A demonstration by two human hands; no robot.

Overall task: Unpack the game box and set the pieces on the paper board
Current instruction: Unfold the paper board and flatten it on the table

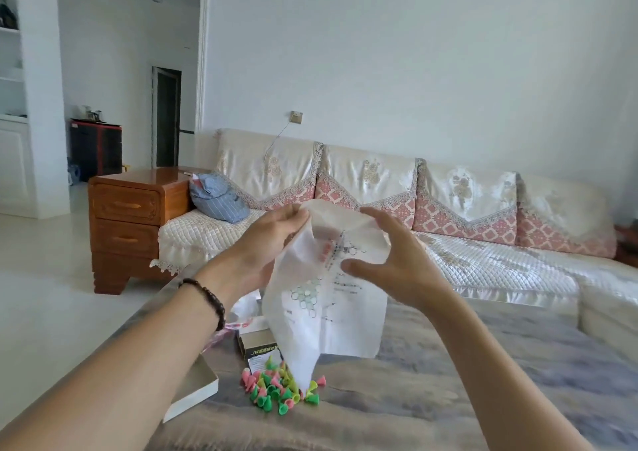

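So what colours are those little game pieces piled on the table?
Pink, green and yellow-green pieces, seen in the head view.

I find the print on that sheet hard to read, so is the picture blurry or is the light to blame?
Head view: soft daylight, no harsh glare. The paper board held up by the left hand and right hand is crumpled and translucent, its print faint and smeared. The coloured pieces are fairly sharp. The wide lens bends the door frame at the left edge.

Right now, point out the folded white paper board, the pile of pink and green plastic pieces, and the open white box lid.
paper board (324, 298), head view, middle.
plastic pieces (276, 390), head view, pile centre.
box lid (200, 395), head view, side wall.
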